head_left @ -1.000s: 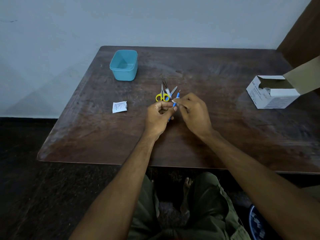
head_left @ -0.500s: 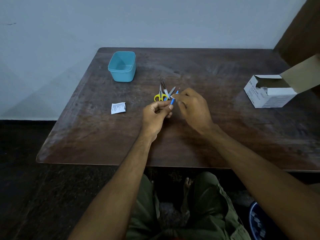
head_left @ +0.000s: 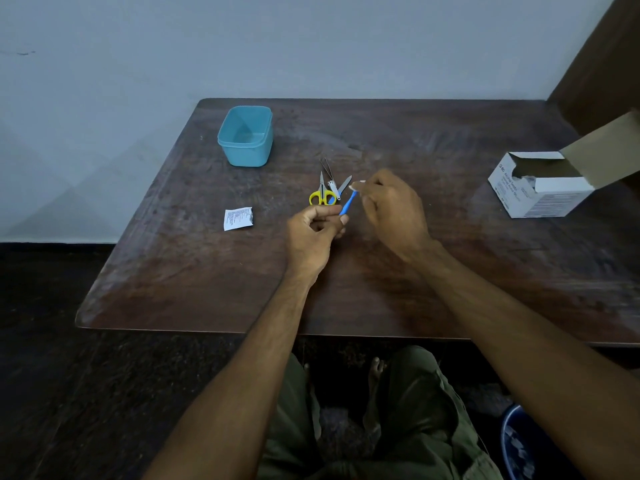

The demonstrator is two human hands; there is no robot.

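My left hand (head_left: 317, 233) pinches the lower end of a thin blue stick-like tool (head_left: 347, 204) that slants up to the right above the dark wooden table (head_left: 450, 271). My right hand (head_left: 393, 211) is just right of it, and its fingertips pinch a small white piece (head_left: 357, 183) at the tool's upper tip. Behind the hands lie small yellow-handled scissors (head_left: 321, 195), a nail clipper (head_left: 334, 187), a metal file (head_left: 344, 185) and dark tweezers (head_left: 326, 168).
A teal plastic tub (head_left: 246, 136) stands at the back left of the table. A small white sachet (head_left: 238, 218) lies left of my hands. An open white cardboard box (head_left: 540, 188) sits at the right edge. My knees show below the near table edge.
The hands have drawn slightly apart; the blue tool now shows more of its length between them. My right hand has shifted up and right, with the white piece at the tool's tip.
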